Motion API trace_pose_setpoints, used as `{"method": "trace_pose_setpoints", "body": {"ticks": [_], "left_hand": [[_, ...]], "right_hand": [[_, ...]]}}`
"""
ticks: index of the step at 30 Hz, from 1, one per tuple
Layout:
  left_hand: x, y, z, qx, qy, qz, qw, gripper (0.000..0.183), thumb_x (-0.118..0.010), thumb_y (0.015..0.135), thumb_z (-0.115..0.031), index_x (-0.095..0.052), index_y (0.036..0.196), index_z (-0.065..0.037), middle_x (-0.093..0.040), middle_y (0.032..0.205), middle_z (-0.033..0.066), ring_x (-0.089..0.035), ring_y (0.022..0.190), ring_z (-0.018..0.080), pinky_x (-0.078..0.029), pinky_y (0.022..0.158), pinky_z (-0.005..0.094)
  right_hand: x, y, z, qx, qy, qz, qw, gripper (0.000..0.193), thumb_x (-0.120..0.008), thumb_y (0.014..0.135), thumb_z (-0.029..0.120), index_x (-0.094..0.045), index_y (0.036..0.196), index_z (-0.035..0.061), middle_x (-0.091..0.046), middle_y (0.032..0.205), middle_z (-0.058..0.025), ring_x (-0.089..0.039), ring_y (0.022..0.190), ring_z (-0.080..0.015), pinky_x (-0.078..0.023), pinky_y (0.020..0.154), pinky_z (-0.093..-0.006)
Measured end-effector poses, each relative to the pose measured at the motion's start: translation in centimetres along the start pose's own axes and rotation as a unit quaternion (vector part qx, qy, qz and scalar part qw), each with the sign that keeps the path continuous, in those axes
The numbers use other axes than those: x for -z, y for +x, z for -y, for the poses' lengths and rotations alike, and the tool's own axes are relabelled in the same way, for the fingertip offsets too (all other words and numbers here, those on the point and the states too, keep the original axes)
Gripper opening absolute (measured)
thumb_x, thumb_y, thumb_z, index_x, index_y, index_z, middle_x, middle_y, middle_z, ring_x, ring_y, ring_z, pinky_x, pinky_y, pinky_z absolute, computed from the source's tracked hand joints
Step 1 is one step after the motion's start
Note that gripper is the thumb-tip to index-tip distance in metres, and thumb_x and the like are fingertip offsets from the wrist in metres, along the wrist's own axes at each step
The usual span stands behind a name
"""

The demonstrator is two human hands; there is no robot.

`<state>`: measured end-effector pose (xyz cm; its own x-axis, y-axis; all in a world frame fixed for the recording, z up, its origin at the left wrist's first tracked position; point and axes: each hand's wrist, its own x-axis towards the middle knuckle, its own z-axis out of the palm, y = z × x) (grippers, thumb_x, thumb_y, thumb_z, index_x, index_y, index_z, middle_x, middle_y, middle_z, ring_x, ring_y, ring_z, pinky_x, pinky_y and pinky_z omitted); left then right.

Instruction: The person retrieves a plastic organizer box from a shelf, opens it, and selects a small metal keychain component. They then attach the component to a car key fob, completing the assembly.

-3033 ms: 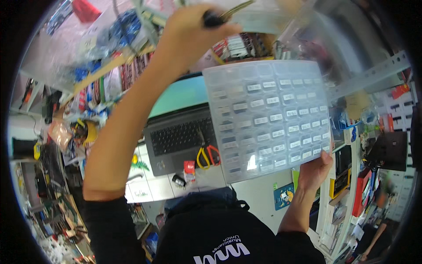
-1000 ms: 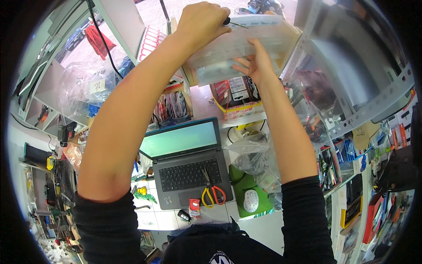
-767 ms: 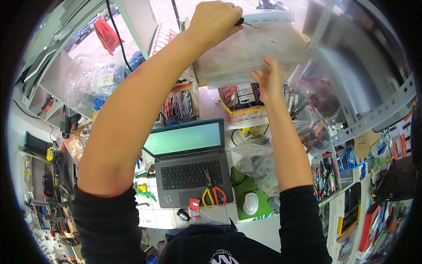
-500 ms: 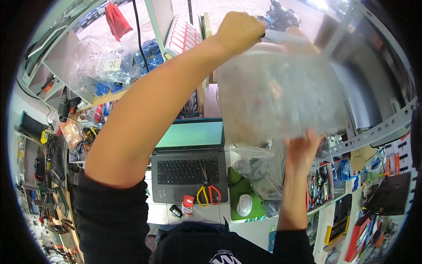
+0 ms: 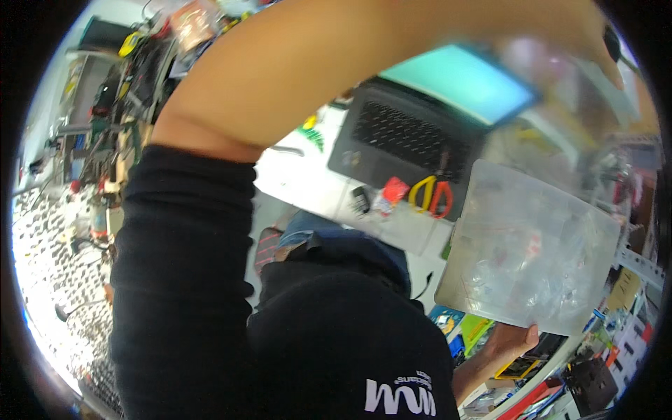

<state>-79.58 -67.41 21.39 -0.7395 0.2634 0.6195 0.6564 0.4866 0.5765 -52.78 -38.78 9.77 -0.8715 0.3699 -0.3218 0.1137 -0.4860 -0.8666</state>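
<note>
Head view: clear box [image 5: 528, 252] above right hand [image 5: 507, 341].

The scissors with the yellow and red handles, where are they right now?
In the head view, the scissors lie on the desk right of centre, against the front edge of the open laptop, just above the clear plastic organiser box.

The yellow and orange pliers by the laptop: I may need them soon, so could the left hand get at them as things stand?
Probably yes. The pliers lie uncovered on the desk before the laptop, nothing on top. The left hand is raised high at the clear plastic box, so it must let go and come down first.
</note>
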Motion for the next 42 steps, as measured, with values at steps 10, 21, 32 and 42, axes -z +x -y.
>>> {"method": "trace_pose_setpoints", "body": {"ticks": [10, 21, 32, 42], "left_hand": [[14.9, -44.0, 4.3, 0.551, 0.003, -0.046, 0.833, 0.030, -0.075, 0.067, -0.023, -0.060, 0.086, -0.005, -0.057, 0.073, 0.0038, -0.054, 0.066, 0.0126, -0.044, 0.060, 0.0256], [16.0, -57.2, 17.1, 0.207, 0.297, 0.151, 0.920, 0.027, -0.071, 0.059, -0.021, -0.055, 0.080, -0.012, -0.056, 0.085, -0.0019, -0.057, 0.073, 0.0180, -0.047, 0.060, 0.0309], [18.3, -56.8, 20.1, 0.082, 0.333, 0.103, 0.934, 0.024, -0.070, 0.057, -0.017, -0.058, 0.077, -0.011, -0.060, 0.082, -0.0024, -0.056, 0.067, 0.0162, -0.046, 0.058, 0.0270], [19.4, -57.9, 20.4, 0.050, 0.327, 0.093, 0.939, 0.025, -0.074, 0.056, -0.017, -0.064, 0.078, -0.009, -0.062, 0.081, -0.0006, -0.056, 0.066, 0.0175, -0.046, 0.058, 0.0276]], "right_hand": [[-8.9, -10.6, -17.2, -0.241, 0.035, 0.126, 0.962, 0.060, -0.053, 0.074, 0.028, -0.038, 0.128, 0.0069, -0.047, 0.125, -0.0076, -0.046, 0.113, -0.0243, -0.037, 0.094, -0.0397], [-11.1, -23.5, -26.4, -0.313, -0.101, 0.039, 0.944, 0.078, -0.066, 0.064, 0.023, -0.029, 0.132, 0.0110, -0.041, 0.127, -0.0086, -0.042, 0.116, -0.0289, -0.038, 0.094, -0.0436], [-9.9, -24.7, -36.3, -0.433, -0.060, 0.094, 0.895, 0.075, -0.067, 0.064, 0.015, -0.029, 0.128, 0.0071, -0.043, 0.119, -0.0102, -0.043, 0.112, -0.0287, -0.033, 0.096, -0.0450], [-7.7, -24.0, -40.3, -0.443, 0.030, 0.126, 0.887, 0.079, -0.066, 0.066, 0.003, -0.022, 0.131, 0.0066, -0.037, 0.123, -0.0099, -0.036, 0.116, -0.0255, -0.028, 0.100, -0.0414]]}}
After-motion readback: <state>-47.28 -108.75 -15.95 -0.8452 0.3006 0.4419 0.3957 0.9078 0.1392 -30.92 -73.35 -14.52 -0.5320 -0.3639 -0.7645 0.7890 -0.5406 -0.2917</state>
